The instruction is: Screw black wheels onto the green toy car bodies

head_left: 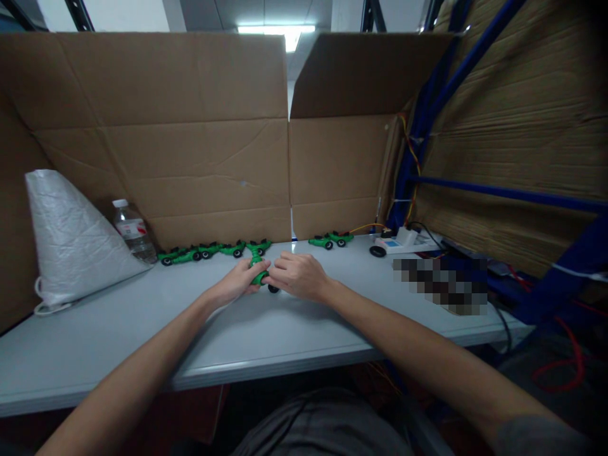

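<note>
My left hand (pixel 237 280) grips a green toy car (pixel 257 265) above the middle of the table. My right hand (pixel 301 276) meets it from the other side, fingers pinched together at the car's near end. A black wheel (pixel 273 289) shows just below the right fingertips; whether it is fixed to the car I cannot tell. Behind the hands, several more green toy cars (pixel 221 249) with black wheels stand in a row along the cardboard. A further pair of green cars (pixel 331 240) sits right of the row.
On the left lean a white bag (pixel 76 244) and a water bottle (pixel 134 233). A white power strip (pixel 403 242) with cables and a black round piece (pixel 377 251) lie at right, near a blurred-out patch (pixel 441 285). Cardboard walls (pixel 213 158) and a blue rack frame (pixel 427 120) enclose the white table (pixel 190 373).
</note>
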Motion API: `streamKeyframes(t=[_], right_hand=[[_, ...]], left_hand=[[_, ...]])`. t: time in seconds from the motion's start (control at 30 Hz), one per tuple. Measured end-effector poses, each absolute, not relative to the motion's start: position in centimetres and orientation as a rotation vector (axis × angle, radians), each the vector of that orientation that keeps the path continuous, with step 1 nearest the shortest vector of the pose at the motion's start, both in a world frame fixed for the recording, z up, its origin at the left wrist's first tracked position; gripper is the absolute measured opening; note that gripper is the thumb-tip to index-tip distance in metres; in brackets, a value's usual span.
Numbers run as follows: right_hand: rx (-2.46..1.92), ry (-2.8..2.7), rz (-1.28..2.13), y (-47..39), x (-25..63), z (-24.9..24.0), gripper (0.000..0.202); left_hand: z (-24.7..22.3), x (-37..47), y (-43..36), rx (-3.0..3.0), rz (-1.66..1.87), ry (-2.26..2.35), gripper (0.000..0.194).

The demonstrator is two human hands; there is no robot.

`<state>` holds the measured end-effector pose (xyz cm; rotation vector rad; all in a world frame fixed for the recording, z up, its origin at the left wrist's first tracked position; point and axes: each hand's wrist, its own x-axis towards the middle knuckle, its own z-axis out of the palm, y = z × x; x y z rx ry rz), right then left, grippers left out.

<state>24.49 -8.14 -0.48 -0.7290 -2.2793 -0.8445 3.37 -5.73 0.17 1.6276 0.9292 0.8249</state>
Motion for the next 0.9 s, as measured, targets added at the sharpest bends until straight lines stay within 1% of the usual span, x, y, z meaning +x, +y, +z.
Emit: streamKeyframes(t=[0.23, 0.47, 0.67, 0.9], right_hand=[[-0.673, -2.208, -0.884, -8.6, 24.3, -0.2, 0.041], [-0.714, -2.161, -0.877, -8.9, 24.2, -0.2, 0.038], [-0.699, -2.211, -0.842, -9.2, 24.3, -0.1, 0.041], [-0.645, -2.191, -0.835, -8.9, 24.2, -0.3, 0.043]], left_hand=[[1.0, 3.1, -6.4, 1.509, 0.708, 0.863, 0.051], [1.3, 3.5, -6.7, 1.467, 0.833, 0.839, 0.050], [1.4, 3.1, -6.8, 1.510, 0.703, 0.836, 0.049], [1.6, 2.8, -6.8, 1.516, 0.657, 0.850, 0.049]])
